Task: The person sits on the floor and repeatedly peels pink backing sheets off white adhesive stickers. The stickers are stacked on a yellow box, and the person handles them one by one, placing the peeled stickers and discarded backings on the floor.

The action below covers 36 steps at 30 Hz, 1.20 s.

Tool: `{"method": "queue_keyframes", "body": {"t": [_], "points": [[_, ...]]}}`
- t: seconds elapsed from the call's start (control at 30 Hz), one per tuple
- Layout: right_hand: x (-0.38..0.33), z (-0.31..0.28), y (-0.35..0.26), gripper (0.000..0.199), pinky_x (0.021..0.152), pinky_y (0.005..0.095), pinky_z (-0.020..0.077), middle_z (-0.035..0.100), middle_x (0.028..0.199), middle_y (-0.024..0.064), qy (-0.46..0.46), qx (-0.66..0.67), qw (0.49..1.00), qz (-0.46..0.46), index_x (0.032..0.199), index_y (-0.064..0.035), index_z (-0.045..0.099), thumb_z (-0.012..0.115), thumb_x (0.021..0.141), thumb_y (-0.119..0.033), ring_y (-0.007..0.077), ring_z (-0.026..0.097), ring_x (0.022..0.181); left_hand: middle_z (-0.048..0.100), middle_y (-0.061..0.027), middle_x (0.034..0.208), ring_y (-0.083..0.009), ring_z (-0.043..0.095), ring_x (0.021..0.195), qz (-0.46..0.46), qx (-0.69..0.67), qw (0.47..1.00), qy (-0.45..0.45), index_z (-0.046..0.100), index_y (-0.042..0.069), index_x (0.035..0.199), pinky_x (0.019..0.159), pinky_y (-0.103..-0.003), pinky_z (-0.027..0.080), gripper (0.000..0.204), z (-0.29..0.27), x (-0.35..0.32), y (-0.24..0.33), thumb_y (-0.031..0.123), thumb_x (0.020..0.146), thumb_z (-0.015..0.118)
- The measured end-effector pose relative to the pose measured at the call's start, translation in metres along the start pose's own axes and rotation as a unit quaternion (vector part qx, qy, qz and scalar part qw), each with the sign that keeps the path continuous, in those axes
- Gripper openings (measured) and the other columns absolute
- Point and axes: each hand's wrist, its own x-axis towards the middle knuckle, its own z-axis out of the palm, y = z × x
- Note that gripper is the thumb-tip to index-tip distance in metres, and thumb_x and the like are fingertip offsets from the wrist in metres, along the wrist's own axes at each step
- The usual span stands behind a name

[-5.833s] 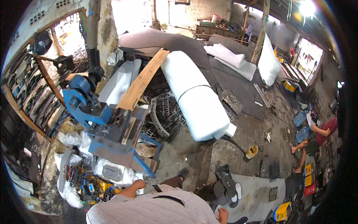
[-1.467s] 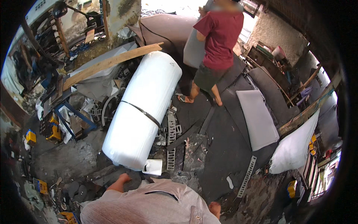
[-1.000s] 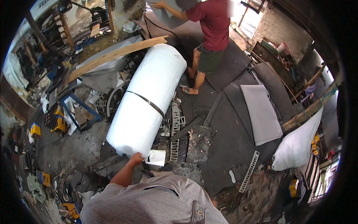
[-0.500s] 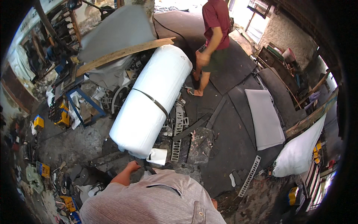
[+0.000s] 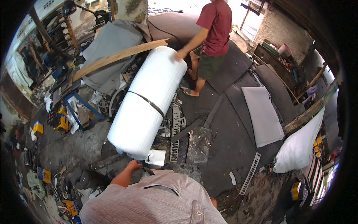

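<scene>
A big roll wrapped in white plastic (image 5: 143, 82) lies slantwise before me, with a dark strap (image 5: 149, 102) around its middle. My left hand (image 5: 134, 164) is at its near end, fingers curled; what they hold, if anything, is too small and dark to make out. Beside that end, just right of my hand, is a small white piece (image 5: 156, 158) with a hole. Only a bit of my right arm (image 5: 213, 202) shows past my shirt; the right hand is hidden. At the far end, a co-worker in a red shirt (image 5: 217, 28) rests a hand (image 5: 180, 55) on the roll.
A wooden plank (image 5: 115, 59) and grey sheets (image 5: 108, 44) lie left of the roll. A blue metal frame (image 5: 82, 112) stands near them. Perforated strips (image 5: 175, 134) and a folded grey sheet (image 5: 263, 117) lie to the right. Farther right is a white sack (image 5: 298, 149).
The co-worker has turned and reached out, laying a hand on the roll's far end. The roll appears slightly left and lower in view. My left hand stays at the near end.
</scene>
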Motion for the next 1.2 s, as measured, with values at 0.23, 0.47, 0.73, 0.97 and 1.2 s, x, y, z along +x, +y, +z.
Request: {"method": "queue_keyframes", "body": {"t": [0.23, 0.47, 0.73, 0.97, 1.2], "points": [[0.046, -0.010, 0.067, 0.020, 0.060, 0.0394, 0.0560, 0.073, 0.087, 0.0072, -0.031, -0.229, 0.938, -0.258, 0.102, -0.0030, 0.075, 0.077, 0.088, -0.018, 0.0212, 0.069, 0.072, 0.077, -0.0185, 0.115, -0.0320, 0.073, 0.108, 0.005, -0.049, 0.998, -0.026, 0.075, 0.004, 0.118, 0.094, -0.041, 0.058, 0.056, -0.006, -0.013, 0.004, 0.043, 0.078, 0.084], [0.042, 0.001, 0.067, 0.009, 0.051, 0.0342, 0.0491, 0.067, 0.075, 0.0045, 0.040, 0.053, 0.998, 0.013, 0.091, -0.0067, 0.071, 0.075, 0.089, -0.015, 0.0183, 0.062, 0.060, 0.076, -0.0201, 0.117, -0.0332, 0.073, 0.110, 0.009, -0.044, 0.999, -0.020, 0.074, 0.002, 0.120, 0.094, -0.042, 0.057, 0.056, -0.010, -0.004, 0.023, 0.042, 0.082, 0.084], [0.024, 0.006, 0.073, 0.016, 0.049, 0.0345, 0.0448, 0.069, 0.073, 0.0054, 0.069, 0.112, 0.990, 0.045, 0.093, -0.0057, 0.073, 0.077, 0.090, -0.021, 0.0161, 0.060, 0.058, 0.076, -0.0220, 0.116, -0.0357, 0.073, 0.110, 0.061, 0.068, 0.996, -0.008, 0.073, 0.005, 0.124, 0.095, -0.044, 0.057, 0.059, -0.015, 0.015, 0.037, 0.047, 0.083, 0.084], [0.006, 0.013, 0.085, 0.015, 0.054, 0.0338, 0.0495, 0.069, 0.082, 0.0033, 0.076, 0.089, 0.989, 0.092, 0.100, -0.0087, 0.073, 0.077, 0.095, -0.023, 0.0143, 0.061, 0.069, 0.077, -0.0203, 0.108, -0.0319, 0.076, 0.098, 0.092, 0.009, 0.994, -0.059, 0.073, 0.005, 0.124, 0.085, -0.041, 0.059, 0.055, -0.022, 0.049, 0.044, 0.037, 0.082, 0.088], [-0.007, 0.032, 0.109, 0.013, 0.057, 0.0350, 0.0512, 0.073, 0.076, 0.0040, 0.109, 0.125, 0.984, 0.070, 0.087, -0.0065, 0.073, 0.078, 0.090, -0.018, 0.0155, 0.066, 0.063, 0.077, -0.0165, 0.092, -0.0294, 0.074, 0.081, 0.321, 0.184, 0.925, -0.082, 0.071, 0.002, 0.123, 0.077, -0.040, 0.058, 0.052, -0.032, 0.081, 0.060, 0.034, 0.083, 0.083]]}}
